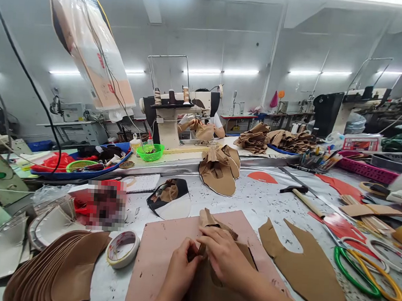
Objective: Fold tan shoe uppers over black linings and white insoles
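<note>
Brown fabric piece (202, 293) lies over a pinkish board (157, 252) in the lower middle. My left hand (183, 263) pinches its edge near the middle of the board, thumb and index finger together. Across from it, my right hand (223, 256) rests on the fabric with fingers stretched forward and close beside the left fingertips. A folded tan part (217, 220) rises just beyond the fingers. To the right of the board, a flat U-shaped brown piece (306, 266) lies on the table.
A tape roll (123, 250) and stacked brown pieces (74, 270) are at left. Scissors (357, 273) and a hammer (307, 200) lie right. Sewn brown parts (220, 172) sit beyond the board. A person (219, 124) works at a sewing machine (168, 130).
</note>
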Action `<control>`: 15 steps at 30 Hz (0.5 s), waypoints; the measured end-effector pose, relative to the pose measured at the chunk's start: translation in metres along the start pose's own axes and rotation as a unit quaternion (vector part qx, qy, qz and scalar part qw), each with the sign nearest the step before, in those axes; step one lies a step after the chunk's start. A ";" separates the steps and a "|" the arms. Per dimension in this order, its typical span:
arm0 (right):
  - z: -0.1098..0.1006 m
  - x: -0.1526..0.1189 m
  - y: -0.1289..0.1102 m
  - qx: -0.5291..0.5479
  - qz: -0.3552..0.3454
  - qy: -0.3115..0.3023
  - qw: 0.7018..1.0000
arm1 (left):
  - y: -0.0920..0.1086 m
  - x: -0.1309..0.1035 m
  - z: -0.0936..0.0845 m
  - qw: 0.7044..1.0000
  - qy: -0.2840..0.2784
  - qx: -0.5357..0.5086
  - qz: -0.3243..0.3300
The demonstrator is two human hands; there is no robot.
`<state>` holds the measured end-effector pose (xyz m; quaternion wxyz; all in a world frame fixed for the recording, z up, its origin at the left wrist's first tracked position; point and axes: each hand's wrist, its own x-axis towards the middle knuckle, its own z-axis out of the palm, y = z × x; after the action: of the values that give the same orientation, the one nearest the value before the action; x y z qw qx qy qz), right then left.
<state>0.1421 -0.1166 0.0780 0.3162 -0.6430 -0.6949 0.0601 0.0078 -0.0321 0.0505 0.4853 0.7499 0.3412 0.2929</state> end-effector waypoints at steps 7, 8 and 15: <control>-0.016 0.065 0.017 -0.135 -0.126 -0.230 0.956 | -0.005 0.002 -0.002 0.999 -0.003 -0.031 -0.038; -0.016 0.071 0.018 -0.127 -0.123 -0.259 0.950 | -0.006 0.002 -0.002 0.998 -0.010 -0.035 -0.041; -0.018 0.102 0.013 -0.133 -0.028 -0.480 0.867 | -0.010 0.005 -0.001 0.998 -0.028 -0.040 -0.039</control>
<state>0.1655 -0.0253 0.1229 -0.1432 -0.5513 -0.7800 0.2592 0.0073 -0.0243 0.0420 0.5352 0.7238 0.3449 0.2658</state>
